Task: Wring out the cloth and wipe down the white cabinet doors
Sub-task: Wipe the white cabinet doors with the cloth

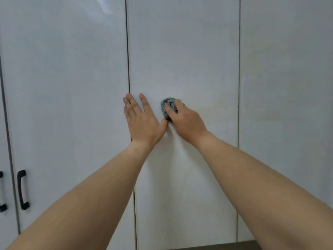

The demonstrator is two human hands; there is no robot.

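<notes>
The right hand (185, 120) presses a bunched grey cloth (166, 106) against the middle cabinet door (183, 51), its fingers curled over the wad so that only the upper and left edges of the cloth show past the knuckles. The left hand (142, 120) lies flat on the same door just beside it, fingers straight and spread, its thumb nearly touching the right hand; it holds nothing and seems to be steadying the panel. The wringing looks done and the wiping is under way. To do this step well, the cloth would serve better opened out flatter under the palm, since a tight ball meets the door only over a small patch and tends to leave streaks on a glossy face. Long overlapping strokes from the top downward would carry any drips ahead of the cloth. The bracing hand is worth keeping where it is, or near the seam (128, 69) with the left door (63, 87), because a push on a door may rattle it on its hinges. The right door (288, 78) shows faint yellowish marks that probably need firmer pressure, and the black handles (22, 189) at the lower left call for working round their bases.
</notes>
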